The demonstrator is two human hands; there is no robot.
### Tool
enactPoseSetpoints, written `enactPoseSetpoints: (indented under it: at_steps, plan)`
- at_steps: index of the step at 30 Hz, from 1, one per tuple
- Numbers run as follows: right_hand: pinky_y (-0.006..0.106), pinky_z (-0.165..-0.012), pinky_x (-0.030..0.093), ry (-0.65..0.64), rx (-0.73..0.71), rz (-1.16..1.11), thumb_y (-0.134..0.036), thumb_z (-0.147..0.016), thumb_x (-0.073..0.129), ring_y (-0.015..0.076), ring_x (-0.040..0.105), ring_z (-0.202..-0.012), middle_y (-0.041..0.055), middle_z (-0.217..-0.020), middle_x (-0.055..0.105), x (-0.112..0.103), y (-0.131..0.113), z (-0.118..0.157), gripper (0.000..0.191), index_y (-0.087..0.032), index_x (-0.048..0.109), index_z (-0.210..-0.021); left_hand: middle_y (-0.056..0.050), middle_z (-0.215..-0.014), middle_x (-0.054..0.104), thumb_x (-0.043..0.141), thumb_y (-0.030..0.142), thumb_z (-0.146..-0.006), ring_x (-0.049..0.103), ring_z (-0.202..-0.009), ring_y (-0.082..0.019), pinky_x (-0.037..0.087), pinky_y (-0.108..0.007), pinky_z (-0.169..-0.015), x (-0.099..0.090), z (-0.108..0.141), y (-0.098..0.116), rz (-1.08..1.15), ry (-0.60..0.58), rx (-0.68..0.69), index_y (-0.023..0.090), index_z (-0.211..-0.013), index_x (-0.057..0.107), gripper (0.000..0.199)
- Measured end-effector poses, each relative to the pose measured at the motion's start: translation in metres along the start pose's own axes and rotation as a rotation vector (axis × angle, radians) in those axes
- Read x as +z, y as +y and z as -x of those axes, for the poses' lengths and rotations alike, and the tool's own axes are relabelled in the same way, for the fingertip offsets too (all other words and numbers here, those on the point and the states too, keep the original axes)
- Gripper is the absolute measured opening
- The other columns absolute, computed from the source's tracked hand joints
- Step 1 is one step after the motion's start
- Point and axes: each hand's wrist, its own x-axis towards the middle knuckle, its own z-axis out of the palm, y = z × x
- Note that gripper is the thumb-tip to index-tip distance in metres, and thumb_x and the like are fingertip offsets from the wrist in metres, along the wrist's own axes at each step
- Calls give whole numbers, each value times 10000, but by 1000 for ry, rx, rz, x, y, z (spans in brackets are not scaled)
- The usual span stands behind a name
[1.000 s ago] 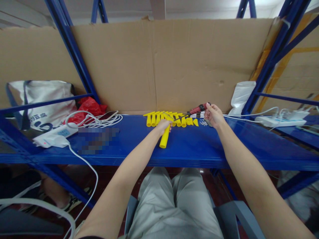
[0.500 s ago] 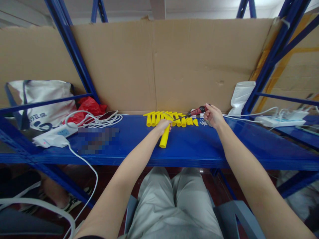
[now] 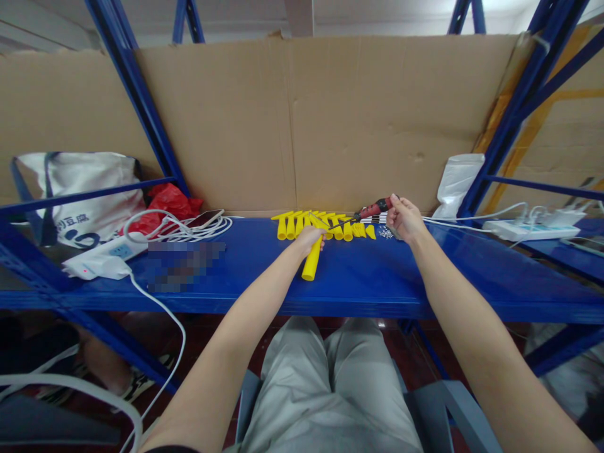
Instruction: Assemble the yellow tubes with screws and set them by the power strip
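My left hand (image 3: pixel 311 240) is closed around a yellow plastic piece with a round tube-like handle (image 3: pixel 310 264), whose wide end points down toward me. In my right hand (image 3: pixel 403 217) is a dark red and black screwdriver (image 3: pixel 376 208), gripped near its back end. The thin shaft slants down and left toward the yellow piece; my left fingers partly hide where its tip meets that piece. Behind, a row of several similar yellow pieces (image 3: pixel 282 228) lies on the blue shelf (image 3: pixel 255 277). Small yellow flat parts (image 3: pixel 370 232) and a scatter of tiny silvery screws (image 3: pixel 385 232) lie close to my right hand.
On the left are a white power strip (image 3: pixel 111 255), coiled white cables (image 3: pixel 202 226), a red plastic bag (image 3: pixel 172 200) and a white cloth bag (image 3: pixel 94 189). A white pouch (image 3: pixel 457 185) leans against the cardboard (image 3: pixel 377 113); another power strip (image 3: pixel 528 230) sits right.
My right hand and the screwdriver have shifted very slightly. My left hand and the yellow piece stay in place.
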Motion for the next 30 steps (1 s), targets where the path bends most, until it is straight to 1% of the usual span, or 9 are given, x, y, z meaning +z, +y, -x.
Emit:
enactPoseSetpoints:
  at_steps: [6, 10, 15, 17, 24, 30]
  plan:
    - [169, -311, 310, 97, 9, -1, -512, -635, 740, 55, 375, -316, -106, -387, 379, 0, 1, -2, 520, -223, 308, -626, 47, -462, 452, 507, 66, -795, 396, -356, -69, 326, -203, -402, 1, -1, -1, -2, -21, 24, 165, -680, 458, 159]
    - [175, -308, 315, 126, -5, -17, -498, -644, 736, 57, 371, -316, -104, -387, 355, -1, 2, -4, 513, -223, 303, -617, 50, -471, 462, 509, 67, -796, 398, -357, -66, 328, -195, -407, 1, -2, -1, 13, -37, 31, 165, -717, 468, 132]
    - [180, -297, 312, 184, -10, -31, -463, -651, 732, 61, 363, -303, -103, -370, 319, -5, 1, -5, 501, -220, 296, -601, 57, -468, 455, 483, 59, -808, 394, -344, -60, 327, -191, -404, 0, -1, 0, 34, -26, 43, 160, -734, 475, 126]
    - [182, -292, 304, 185, 5, -16, -448, -645, 738, 63, 364, -299, -101, -364, 314, -5, 0, -5, 500, -219, 296, -593, 59, -464, 451, 476, 57, -814, 393, -340, -59, 323, -190, -400, 0, 0, 1, 40, -31, 42, 160, -735, 475, 130]
    - [178, -302, 283, 118, 42, 53, -419, -674, 723, 65, 377, -303, -92, -356, 334, -1, 3, -3, 455, -213, 330, -577, 60, -459, 454, 482, 65, -819, 392, -339, -61, 320, -192, -398, 0, 1, 2, 42, -25, 46, 162, -757, 477, 115]
    - [173, -304, 276, 104, 57, 75, -406, -692, 715, 63, 360, -299, -94, -355, 335, -2, 6, -4, 420, -216, 353, -595, 57, -453, 448, 475, 68, -822, 397, -344, -66, 328, -196, -405, 1, 0, 2, 39, -23, 45, 158, -753, 483, 114]
